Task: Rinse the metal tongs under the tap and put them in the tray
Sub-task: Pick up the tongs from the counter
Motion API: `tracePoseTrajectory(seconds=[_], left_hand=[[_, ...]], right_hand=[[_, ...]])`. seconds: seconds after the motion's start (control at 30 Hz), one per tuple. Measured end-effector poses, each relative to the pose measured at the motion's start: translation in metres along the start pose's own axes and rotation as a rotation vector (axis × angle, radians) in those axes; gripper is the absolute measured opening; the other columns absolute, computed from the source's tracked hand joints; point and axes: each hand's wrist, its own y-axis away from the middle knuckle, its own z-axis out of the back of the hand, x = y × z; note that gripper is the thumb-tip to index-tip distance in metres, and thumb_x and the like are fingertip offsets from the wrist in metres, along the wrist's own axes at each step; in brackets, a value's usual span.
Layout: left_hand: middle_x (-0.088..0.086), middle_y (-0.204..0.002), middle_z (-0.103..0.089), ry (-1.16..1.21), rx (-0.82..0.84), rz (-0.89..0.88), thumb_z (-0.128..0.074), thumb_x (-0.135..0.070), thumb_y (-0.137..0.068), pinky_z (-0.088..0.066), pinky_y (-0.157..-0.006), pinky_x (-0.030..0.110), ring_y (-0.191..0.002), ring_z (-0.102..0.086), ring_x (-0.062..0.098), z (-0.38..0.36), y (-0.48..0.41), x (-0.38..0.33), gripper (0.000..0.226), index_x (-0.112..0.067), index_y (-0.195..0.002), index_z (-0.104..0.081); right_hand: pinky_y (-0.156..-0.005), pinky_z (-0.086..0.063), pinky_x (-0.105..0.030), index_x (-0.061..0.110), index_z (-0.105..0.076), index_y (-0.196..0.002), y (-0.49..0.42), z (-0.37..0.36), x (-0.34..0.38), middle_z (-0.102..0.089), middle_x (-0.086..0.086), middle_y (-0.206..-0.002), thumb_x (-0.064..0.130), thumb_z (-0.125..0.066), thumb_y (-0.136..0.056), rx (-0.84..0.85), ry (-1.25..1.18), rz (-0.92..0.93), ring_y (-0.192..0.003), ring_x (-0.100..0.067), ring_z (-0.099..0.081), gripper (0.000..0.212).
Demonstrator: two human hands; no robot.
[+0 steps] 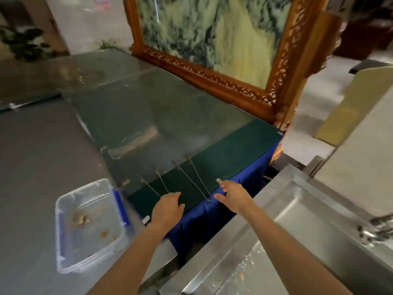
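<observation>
Two thin metal tongs lie on the green table top near its front edge. The left tongs (153, 184) have their joined end under my left hand (168, 206), which rests palm down on them. The right tongs (192, 177) point their joined end toward me. My right hand (232, 194) hovers just right of that end, fingers spread, holding nothing. A clear plastic tray (89, 226) with blue clips sits at the lower left. The metal sink (282, 237) is at the lower right, and part of a tap (374, 228) shows at the right edge.
The tray stands on a grey steel counter (38, 167) and holds some brown scraps. A large framed stone picture (212, 39) stands on the back right of the green table. Blue cloth (238, 194) skirts the table's front. A gap separates table and sink.
</observation>
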Motion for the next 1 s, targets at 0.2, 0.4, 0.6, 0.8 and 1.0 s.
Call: tracePoseTrajectory(seconds=[0.2, 0.4, 0.6, 0.8, 1.0], left_hand=[[0.007, -0.159, -0.005, -0.283, -0.007, -0.093, -0.032, -0.036, -0.098, -0.003, -0.118, 0.037, -0.146, 0.0, 0.025, -0.03, -0.022, 0.036, 0.057, -0.018, -0.148, -0.011], [0.004, -0.159, 0.003, -0.362, -0.004, -0.141, -0.023, -0.042, -0.098, 0.01, -0.113, 0.033, -0.142, 0.015, 0.02, -0.06, -0.035, 0.059, 0.057, -0.019, -0.147, -0.005], [0.001, -0.158, 0.003, -0.305, -0.015, -0.147, -0.023, -0.044, -0.098, 0.012, -0.111, 0.028, -0.134, 0.022, 0.015, -0.069, -0.037, 0.068, 0.057, -0.021, -0.147, -0.006], [-0.001, -0.158, 0.002, -0.221, -0.032, -0.139, -0.023, -0.044, -0.098, 0.01, -0.112, 0.027, -0.135, 0.021, 0.01, -0.062, -0.038, 0.065, 0.055, -0.028, -0.14, 0.009], [0.002, -0.158, -0.011, -0.027, -0.133, -0.151, -0.031, -0.04, -0.097, 0.001, -0.113, 0.025, -0.14, 0.007, 0.009, -0.042, -0.054, 0.048, 0.058, -0.018, -0.147, -0.01]], right_hand=[[-0.098, -0.044, -0.042, 0.011, -0.04, -0.134, -0.033, -0.04, 0.013, -0.048, -0.014, -0.134, 0.038, -0.056, -0.09, 0.039, 0.066, -0.023, -0.127, -0.029, -0.041, 0.054], [-0.098, -0.044, -0.04, 0.009, -0.034, -0.134, -0.064, -0.072, 0.017, -0.043, -0.013, -0.133, 0.04, -0.052, -0.091, 0.01, 0.261, -0.032, -0.124, -0.029, -0.041, 0.056], [-0.098, -0.042, -0.039, 0.008, -0.039, -0.128, -0.084, -0.093, 0.018, -0.047, -0.012, -0.125, 0.04, -0.05, -0.092, -0.103, 0.341, -0.033, -0.117, -0.027, -0.045, 0.05], [-0.099, -0.04, -0.037, 0.005, -0.042, -0.123, -0.099, -0.101, 0.019, -0.047, -0.012, -0.125, 0.031, -0.044, -0.096, -0.171, 0.294, -0.068, -0.117, -0.026, -0.044, 0.038], [-0.105, -0.035, -0.037, 0.004, -0.046, -0.124, -0.093, -0.086, 0.019, -0.047, -0.014, -0.126, 0.028, -0.039, -0.098, -0.205, 0.097, -0.119, -0.121, -0.029, -0.041, 0.036]])
